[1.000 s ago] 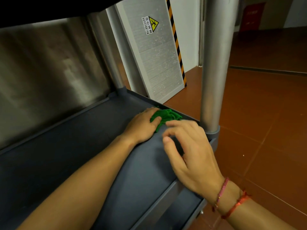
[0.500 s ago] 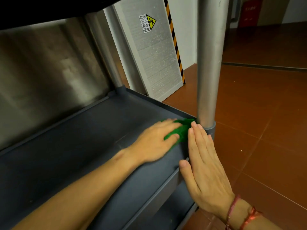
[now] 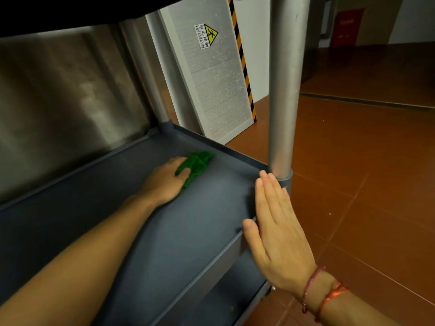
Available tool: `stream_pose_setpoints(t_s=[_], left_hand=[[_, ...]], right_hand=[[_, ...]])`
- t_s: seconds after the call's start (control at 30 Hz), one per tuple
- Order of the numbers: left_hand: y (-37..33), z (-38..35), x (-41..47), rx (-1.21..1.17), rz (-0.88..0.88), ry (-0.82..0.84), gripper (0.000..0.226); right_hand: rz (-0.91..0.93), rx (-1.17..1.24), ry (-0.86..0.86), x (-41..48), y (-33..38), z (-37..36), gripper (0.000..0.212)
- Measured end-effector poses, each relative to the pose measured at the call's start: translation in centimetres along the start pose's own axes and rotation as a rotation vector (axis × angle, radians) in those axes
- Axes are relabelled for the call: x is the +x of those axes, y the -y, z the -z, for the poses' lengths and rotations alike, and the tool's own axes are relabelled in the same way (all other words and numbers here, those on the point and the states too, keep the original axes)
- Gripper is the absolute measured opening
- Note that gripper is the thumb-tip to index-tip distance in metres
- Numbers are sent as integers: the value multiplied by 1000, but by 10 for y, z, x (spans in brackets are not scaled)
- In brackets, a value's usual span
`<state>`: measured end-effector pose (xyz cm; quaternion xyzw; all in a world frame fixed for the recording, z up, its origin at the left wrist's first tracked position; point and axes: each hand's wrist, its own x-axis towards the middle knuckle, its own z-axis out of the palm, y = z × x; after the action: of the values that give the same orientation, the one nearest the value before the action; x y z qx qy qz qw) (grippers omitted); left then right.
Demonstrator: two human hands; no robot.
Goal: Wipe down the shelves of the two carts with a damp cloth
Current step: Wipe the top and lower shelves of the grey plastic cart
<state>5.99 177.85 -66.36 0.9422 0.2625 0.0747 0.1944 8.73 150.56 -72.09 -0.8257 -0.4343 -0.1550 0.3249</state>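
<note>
Nearest the lens, my right grip [image 3: 275, 234], two red cord bracelets [image 3: 322, 292] at the wrist, stands flat and open, fingers straight and together, at the front corner of the cart's grey shelf [image 3: 188, 231], thumb at the rim and fingertips just beside the socket of the near steel post [image 3: 282, 90]; whether the palm touches the rim I cannot tell. A lower shelf [image 3: 235, 290] shows beneath. Further in, my left grip [image 3: 162, 182] lies palm down on the grey shelf, fingers flat and open, pressing the bunched green cloth [image 3: 196, 164] onto the surface near the right-hand rim, towards the back corner. Beyond stand the far post [image 3: 153, 78], a dull steel wall [image 3: 58, 102], a white panel [image 3: 211, 90] bearing a yellow warning sticker [image 3: 206, 36], and red floor tiles [image 3: 364, 184]
</note>
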Motion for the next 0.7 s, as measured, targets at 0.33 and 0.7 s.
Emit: stream_pose_setpoints(t_s=[0.33,0.7], left_hand=[[-48,-14,-80,-50,-333,145,47],[-69,-9,-120,-155,-417,265,46]], right_hand=[[-24,41,-10,0,2,-2,66],[-49,-8,69,0,3,5,66]])
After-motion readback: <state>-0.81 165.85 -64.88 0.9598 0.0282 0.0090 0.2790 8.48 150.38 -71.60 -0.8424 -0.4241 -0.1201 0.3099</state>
